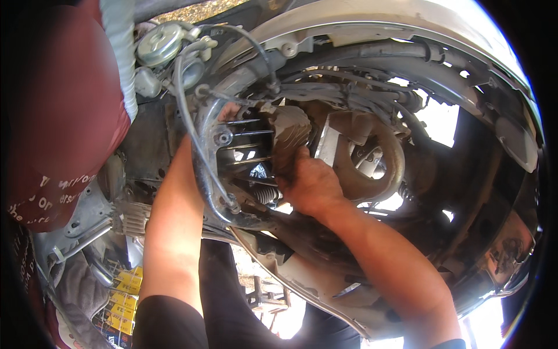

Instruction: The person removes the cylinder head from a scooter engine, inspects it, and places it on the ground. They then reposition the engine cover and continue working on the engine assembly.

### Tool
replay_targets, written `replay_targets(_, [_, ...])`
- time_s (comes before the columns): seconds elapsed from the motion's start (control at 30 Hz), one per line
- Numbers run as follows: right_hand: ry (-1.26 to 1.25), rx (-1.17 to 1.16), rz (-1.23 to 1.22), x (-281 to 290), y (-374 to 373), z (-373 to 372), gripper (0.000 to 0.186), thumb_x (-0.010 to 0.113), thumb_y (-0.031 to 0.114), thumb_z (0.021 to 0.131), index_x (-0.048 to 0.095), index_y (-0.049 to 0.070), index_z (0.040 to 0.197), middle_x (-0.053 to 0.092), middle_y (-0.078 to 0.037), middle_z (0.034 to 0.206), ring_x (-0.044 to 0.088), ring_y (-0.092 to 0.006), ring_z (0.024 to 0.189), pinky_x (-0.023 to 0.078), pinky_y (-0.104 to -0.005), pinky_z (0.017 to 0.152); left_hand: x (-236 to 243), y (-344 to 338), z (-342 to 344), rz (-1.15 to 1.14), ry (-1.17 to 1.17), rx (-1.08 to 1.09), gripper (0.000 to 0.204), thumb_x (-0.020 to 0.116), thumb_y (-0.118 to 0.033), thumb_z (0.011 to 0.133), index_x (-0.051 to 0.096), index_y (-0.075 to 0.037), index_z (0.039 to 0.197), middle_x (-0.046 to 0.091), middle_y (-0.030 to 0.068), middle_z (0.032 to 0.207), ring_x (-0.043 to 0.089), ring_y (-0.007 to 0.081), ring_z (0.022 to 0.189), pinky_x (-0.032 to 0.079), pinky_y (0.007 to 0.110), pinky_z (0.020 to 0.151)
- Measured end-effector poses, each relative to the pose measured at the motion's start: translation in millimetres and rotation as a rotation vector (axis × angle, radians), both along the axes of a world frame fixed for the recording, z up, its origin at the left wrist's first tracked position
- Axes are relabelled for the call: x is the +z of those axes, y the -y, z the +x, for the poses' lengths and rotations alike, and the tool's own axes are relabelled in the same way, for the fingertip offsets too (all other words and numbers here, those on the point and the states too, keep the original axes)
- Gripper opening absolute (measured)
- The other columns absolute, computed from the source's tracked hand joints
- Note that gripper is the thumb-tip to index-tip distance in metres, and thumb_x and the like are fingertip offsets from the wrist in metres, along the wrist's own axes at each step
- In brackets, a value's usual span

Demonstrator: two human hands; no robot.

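My right hand (314, 181) is inside the opened body of a scooter or similar vehicle. Its fingers are closed around a dirty, crumpled brown-grey rag (292, 129), pressed against parts in the middle of the cavity. Beyond the dark tubular frame loop (203, 131), only a little of my left hand (230, 110) shows, near several dark metal bars (250, 133). The frame and bars hide most of its fingers, so what it grips cannot be made out. A brown ring-shaped part (397, 166) lies right of my right hand.
Cables and hoses (349, 93) run along the cavity's far side under a curved pale body panel (372, 14). A round metal unit (160, 43) sits at upper left. Maroon fabric (75, 104) fills the left edge. Yellow boxes (125, 296) lie at lower left.
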State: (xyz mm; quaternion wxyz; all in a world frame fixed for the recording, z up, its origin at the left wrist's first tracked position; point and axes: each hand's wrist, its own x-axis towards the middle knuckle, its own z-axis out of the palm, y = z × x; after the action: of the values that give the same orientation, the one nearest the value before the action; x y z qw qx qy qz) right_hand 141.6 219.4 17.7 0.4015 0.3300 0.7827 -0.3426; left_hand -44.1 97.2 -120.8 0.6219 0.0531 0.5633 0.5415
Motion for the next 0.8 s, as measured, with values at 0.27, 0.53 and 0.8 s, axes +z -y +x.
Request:
replay_targets(0.27, [0.061,-0.041,-0.044,6,-8,-4,0.056,0.066,0.031,0.085,0.046,-0.008,0.119,0.067,-0.026,0.101,0.065,-0.0393,0.099,0.052,-0.0450,0.088,-4,26,27,-0.012,0.175,0.031,0.085,0.079,-0.050,0.070,0.045,-0.002,0.132,0.056,0.0088,0.123,0.058,0.0209,0.109,0.047,0.035,0.092])
replay_targets(0.53, [0.018,-0.080,0.016,11,-4,2,0.059,0.066,0.030,0.084,0.043,-0.009,0.122,0.063,-0.031,0.107,0.062,-0.0421,0.105,0.051,-0.0435,0.092,-8,31,26,-0.007,0.187,0.033,0.090,0.079,-0.049,0.069,0.042,-0.002,0.136,0.054,0.0089,0.127,0.057,0.0213,0.111,0.046,0.034,0.093])
replay_targets(0.8, [-0.012,-0.569,0.039,6,-5,-1,0.063,0.070,0.028,0.080,0.042,-0.010,0.121,0.060,-0.034,0.113,0.058,-0.0454,0.111,0.046,-0.0438,0.097,-14,35,25,-0.007,0.203,0.003,0.095,0.079,-0.049,0.068,0.038,-0.001,0.140,0.052,0.0089,0.131,0.057,0.0218,0.113,0.045,0.034,0.094])
